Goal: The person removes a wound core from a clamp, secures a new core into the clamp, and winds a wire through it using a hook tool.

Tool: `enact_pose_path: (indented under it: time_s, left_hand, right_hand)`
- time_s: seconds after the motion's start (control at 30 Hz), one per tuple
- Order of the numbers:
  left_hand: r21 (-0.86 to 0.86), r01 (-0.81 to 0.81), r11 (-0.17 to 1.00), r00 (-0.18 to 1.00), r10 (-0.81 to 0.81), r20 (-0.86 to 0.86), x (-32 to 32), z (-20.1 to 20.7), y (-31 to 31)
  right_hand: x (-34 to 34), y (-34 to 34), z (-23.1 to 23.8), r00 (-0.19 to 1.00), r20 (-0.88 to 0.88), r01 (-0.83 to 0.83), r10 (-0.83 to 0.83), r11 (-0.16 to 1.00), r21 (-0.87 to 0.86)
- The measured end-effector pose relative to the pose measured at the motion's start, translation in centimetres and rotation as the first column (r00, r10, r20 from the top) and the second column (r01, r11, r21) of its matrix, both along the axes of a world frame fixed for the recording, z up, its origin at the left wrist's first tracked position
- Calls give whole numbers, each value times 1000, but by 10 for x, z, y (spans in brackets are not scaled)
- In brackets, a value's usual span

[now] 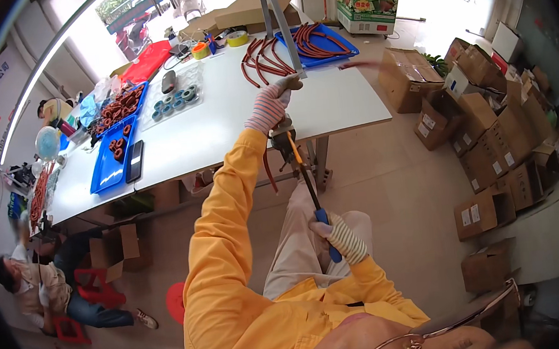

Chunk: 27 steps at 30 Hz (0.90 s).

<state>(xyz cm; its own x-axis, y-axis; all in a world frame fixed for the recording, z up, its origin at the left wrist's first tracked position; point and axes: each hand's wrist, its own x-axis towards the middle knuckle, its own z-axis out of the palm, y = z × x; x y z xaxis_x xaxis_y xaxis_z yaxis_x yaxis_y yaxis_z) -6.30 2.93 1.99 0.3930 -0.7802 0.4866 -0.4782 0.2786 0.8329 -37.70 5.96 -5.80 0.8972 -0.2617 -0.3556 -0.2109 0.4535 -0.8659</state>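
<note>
My left hand (268, 109), in a red-and-white striped glove, is closed above a dark metal clamp (282, 138) at the table's front edge. What its fingers hold, if anything, is hidden. In a striped glove too, my right hand (343, 237) is wrapped round the blue handle of a long dark-shafted tool (307, 184) over my lap. The tool's far end reaches the clamp, beside an orange strip (294, 149). From the clamp area a dark red hose (269, 173) hangs down. More dark red hoses (263, 61) lie on the table beyond my left hand.
A blue tray (353, 53) of hoses stands behind a metal post (290, 44). Further left are blue trays (102, 180) with red rings, a phone (135, 162) and bagged round parts (174, 104). Cardboard boxes (409, 78) stack at right. A co-worker (50, 287) sits at far left.
</note>
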Motion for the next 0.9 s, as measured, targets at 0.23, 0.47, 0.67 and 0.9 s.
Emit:
enact_pose_path:
  time_s: [0.23, 0.47, 0.67, 0.9]
  left_hand:
    - [36, 41, 998, 825, -14, -565, 31, -30, 7]
    - [147, -272, 951, 668, 296, -683, 10, -30, 9]
    - [97, -401, 911, 748, 386, -540, 35, -46, -3]
    - [175, -166, 970, 814, 235, -531, 40, -47, -6]
  right_hand:
    - [49, -11, 16, 980, 198, -78, 27, 964, 254]
    - [29, 5, 22, 900, 434, -269, -32, 744, 611]
    - [19, 1, 14, 979, 198, -79, 47, 985, 155]
    - [44, -21, 15, 983, 180, -61, 36, 989, 133]
